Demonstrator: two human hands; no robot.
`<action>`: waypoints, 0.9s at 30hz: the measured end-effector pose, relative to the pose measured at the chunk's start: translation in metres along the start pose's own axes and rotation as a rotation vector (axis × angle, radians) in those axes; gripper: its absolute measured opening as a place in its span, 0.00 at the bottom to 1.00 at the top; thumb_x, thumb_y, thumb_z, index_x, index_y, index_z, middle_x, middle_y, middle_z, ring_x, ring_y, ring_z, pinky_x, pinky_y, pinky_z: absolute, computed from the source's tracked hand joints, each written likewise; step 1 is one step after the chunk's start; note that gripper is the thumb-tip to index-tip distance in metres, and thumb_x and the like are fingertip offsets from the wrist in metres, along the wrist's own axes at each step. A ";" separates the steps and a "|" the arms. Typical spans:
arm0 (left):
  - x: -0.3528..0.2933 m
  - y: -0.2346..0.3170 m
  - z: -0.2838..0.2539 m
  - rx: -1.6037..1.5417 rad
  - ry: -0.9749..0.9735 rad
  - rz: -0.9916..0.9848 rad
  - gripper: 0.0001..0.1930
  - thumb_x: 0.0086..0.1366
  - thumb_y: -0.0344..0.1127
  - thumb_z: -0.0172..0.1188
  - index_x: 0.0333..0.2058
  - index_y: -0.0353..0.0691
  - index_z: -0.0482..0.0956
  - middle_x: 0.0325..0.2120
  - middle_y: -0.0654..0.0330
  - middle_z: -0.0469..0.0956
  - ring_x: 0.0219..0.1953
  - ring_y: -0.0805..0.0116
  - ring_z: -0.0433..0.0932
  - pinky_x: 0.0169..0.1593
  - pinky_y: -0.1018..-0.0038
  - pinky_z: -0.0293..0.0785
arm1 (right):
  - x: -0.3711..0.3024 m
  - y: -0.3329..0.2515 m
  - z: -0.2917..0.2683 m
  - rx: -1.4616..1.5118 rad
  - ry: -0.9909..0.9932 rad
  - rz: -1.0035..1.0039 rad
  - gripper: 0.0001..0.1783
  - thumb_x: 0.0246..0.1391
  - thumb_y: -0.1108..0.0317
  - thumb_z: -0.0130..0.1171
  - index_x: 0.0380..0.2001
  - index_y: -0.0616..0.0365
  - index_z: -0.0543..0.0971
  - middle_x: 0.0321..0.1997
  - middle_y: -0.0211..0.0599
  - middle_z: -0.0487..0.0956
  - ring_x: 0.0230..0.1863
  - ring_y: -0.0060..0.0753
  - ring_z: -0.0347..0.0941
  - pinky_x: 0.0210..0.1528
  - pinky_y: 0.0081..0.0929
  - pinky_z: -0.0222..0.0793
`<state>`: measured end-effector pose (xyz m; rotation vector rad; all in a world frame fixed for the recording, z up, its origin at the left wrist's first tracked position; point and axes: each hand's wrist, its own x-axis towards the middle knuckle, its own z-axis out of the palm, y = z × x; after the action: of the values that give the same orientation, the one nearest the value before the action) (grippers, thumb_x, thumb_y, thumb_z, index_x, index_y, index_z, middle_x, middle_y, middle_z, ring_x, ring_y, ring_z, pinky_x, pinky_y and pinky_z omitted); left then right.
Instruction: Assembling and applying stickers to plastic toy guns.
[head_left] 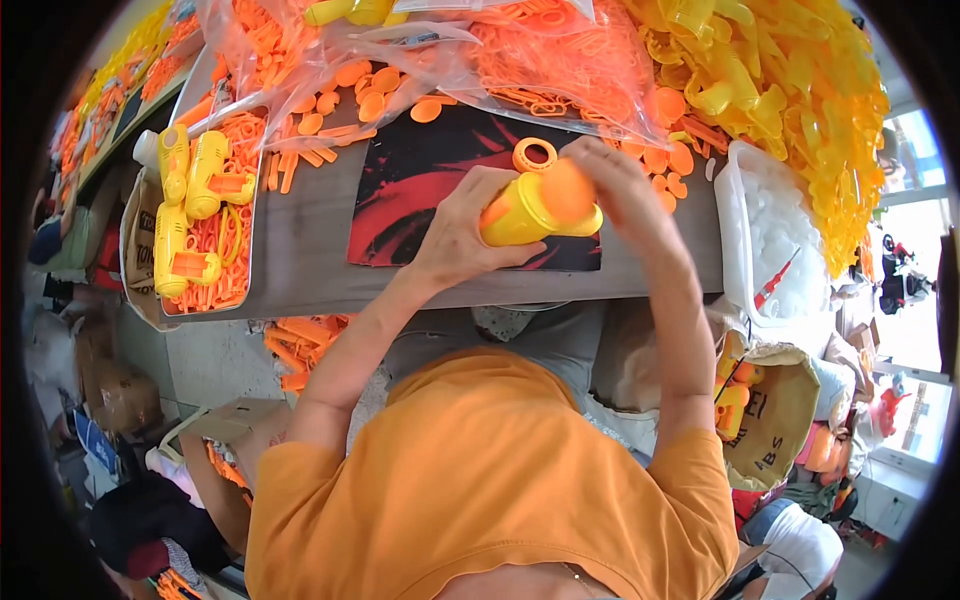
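While the left hand (pixel 465 225) grips a yellow toy part (pixel 515 215) from its left side, fingers and thumb wrapped round it, the right hand (pixel 620 185) is at the right of an orange cap (pixel 567 190) — its fingers are bent and blurred, and I cannot tell whether they pinch it. The toy part is held tilted above a black-and-red mat (pixel 390 205) on the counter (pixel 310 225), with the cap in front of part of it. A yellow ring (pixel 534 155) shows just beyond the cap. Past the mat, orange discs (pixel 375 95) lie loose near clear plastic bags (pixel 560 60) of orange pieces. On the left, yellow toys (pixel 205 185) rest on small orange pieces (pixel 235 275) in a box. On the right — beside a tall heap of yellow parts (pixel 770 60) — stands a white tub (pixel 733 205) with a red-handled tool (pixel 772 285) lying across its contents.
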<state>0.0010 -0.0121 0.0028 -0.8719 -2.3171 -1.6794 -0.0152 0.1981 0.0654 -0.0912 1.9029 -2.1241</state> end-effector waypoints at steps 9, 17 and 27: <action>0.004 0.008 0.006 -0.130 -0.080 -0.050 0.41 0.43 0.39 0.75 0.56 0.40 0.66 0.48 0.50 0.75 0.47 0.54 0.77 0.45 0.63 0.76 | -0.014 0.026 0.028 -0.806 0.247 -0.306 0.17 0.67 0.63 0.38 0.41 0.64 0.73 0.38 0.45 0.75 0.43 0.41 0.72 0.49 0.32 0.65; 0.007 0.011 0.005 0.182 -0.270 0.140 0.37 0.43 0.39 0.73 0.54 0.44 0.68 0.38 0.52 0.77 0.37 0.50 0.78 0.38 0.61 0.76 | -0.018 0.009 0.031 -0.528 0.094 -0.222 0.18 0.67 0.59 0.40 0.43 0.63 0.73 0.39 0.41 0.76 0.42 0.38 0.72 0.49 0.29 0.65; 0.010 0.009 0.014 0.138 -0.370 0.253 0.30 0.43 0.39 0.72 0.47 0.42 0.71 0.36 0.54 0.76 0.33 0.54 0.79 0.32 0.63 0.76 | -0.028 0.020 0.026 -0.710 -0.078 -0.517 0.16 0.63 0.67 0.38 0.35 0.67 0.73 0.34 0.48 0.74 0.38 0.49 0.70 0.44 0.35 0.68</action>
<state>0.0003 0.0061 0.0097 -1.4791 -2.3765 -1.3299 0.0213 0.1788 0.0531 -0.8736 2.6978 -1.5300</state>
